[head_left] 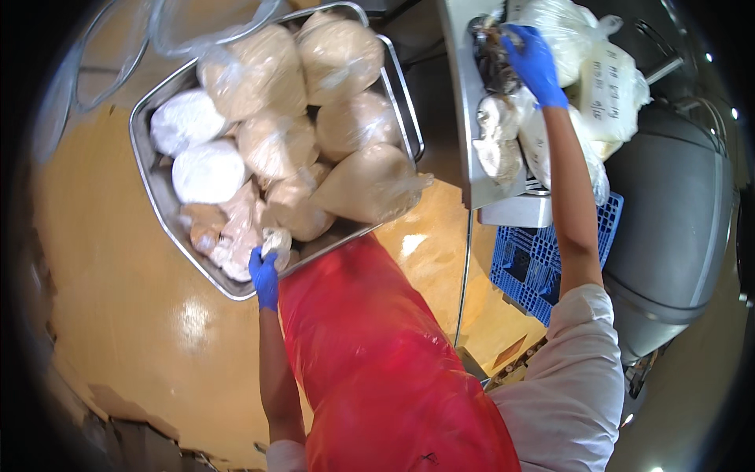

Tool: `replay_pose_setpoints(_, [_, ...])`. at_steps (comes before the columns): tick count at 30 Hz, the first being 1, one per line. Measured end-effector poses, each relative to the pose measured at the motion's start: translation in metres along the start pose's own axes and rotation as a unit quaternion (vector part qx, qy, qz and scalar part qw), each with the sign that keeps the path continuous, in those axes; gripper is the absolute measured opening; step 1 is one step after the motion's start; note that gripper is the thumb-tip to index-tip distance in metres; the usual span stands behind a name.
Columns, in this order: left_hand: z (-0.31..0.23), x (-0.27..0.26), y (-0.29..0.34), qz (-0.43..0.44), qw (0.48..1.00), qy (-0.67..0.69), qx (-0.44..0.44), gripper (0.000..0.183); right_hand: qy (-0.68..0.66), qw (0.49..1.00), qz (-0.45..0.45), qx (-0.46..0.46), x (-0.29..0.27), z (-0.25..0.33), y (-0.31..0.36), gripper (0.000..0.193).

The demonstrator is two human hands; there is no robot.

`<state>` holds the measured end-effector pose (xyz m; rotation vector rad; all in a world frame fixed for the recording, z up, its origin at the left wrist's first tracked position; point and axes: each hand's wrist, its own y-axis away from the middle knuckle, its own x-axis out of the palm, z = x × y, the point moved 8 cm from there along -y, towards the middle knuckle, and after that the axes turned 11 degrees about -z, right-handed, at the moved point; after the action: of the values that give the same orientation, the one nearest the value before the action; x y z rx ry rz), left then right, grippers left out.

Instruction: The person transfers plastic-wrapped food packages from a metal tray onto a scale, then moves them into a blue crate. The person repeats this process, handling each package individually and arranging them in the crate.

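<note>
Several dark marks of writing run down the large white bag (609,93) on the right side of the metal counter (464,102); from my remote seat I make out fainter marks on the bags around it.

My right hand (535,67) reaches over the counter's left edge to a dark bagged bundle (494,59), fingers bent at its side; I cannot tell whether they grip it; two pale bags (498,141) lie along the same edge, toward the near corner.

My left hand (265,275) is at the near corner of the metal bin (148,169), fingertips at a small pale bag (275,242) just inside the rim; I cannot tell whether they close on it.

Large tan bags (255,71) pile above the bin's far edge; two white rounds (208,171) sit along its left edge; one tan bag (366,185) pokes its twisted neck past the right edge; between bin and counter I see a strip of yellowish floor (440,216); a blue crate (543,259) stands below the counter's near edge.
</note>
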<state>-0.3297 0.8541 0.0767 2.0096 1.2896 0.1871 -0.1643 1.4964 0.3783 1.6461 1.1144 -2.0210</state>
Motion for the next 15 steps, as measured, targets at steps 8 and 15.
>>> replay_pose_setpoints(8, [-0.094, 0.056, 0.032, 0.172, 0.974, 0.147, 0.003, 0.036, -0.295, 0.863, 0.135, 0.387, -0.031, 0.107, 0.219, 0.031])
replay_pose_setpoints(15, [-0.217, 0.237, 0.130, 0.393, 0.904, 0.133, 0.104, 0.048, -0.575, 0.620, 0.139, 0.516, -0.037, 0.157, 0.292, 0.046])
